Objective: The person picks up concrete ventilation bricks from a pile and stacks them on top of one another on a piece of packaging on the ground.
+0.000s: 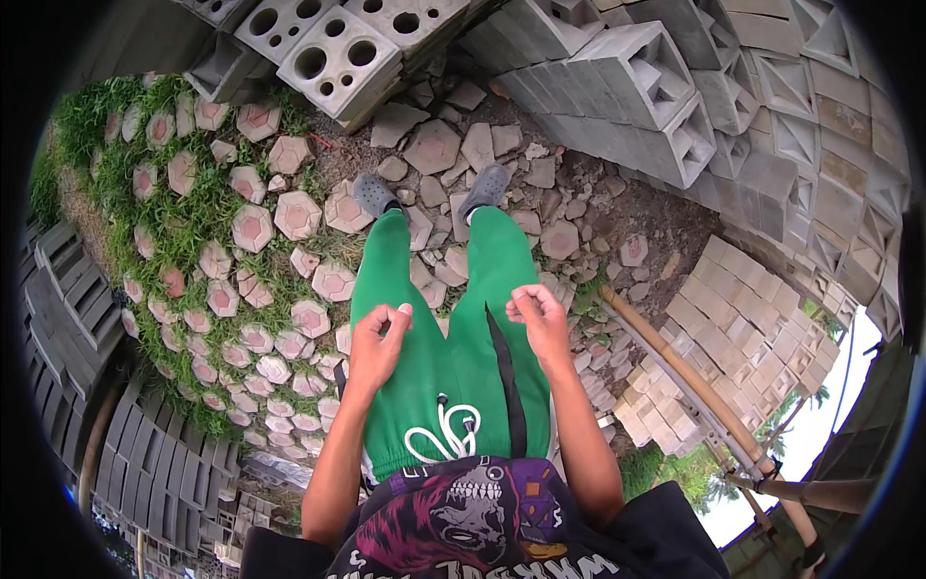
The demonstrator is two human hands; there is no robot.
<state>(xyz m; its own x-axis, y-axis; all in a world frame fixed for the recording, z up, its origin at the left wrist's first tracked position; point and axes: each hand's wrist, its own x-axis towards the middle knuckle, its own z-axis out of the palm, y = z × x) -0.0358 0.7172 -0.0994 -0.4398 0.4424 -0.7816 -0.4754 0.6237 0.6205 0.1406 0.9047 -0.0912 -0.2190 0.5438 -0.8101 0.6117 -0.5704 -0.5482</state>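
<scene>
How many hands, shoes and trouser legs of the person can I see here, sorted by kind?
Hands: 2, the left hand and the right hand, both loosely curled and holding nothing.
Grey shoes: 2, the left shoe and the right shoe.
Green trouser legs: 2.
Total: 6.

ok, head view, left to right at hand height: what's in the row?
Hexagonal pavers in grass → left hand → green trousers → right hand → bamboo pole → stack of pale rectangular bricks. Both hands are loosely curled and hold nothing visible.
</scene>
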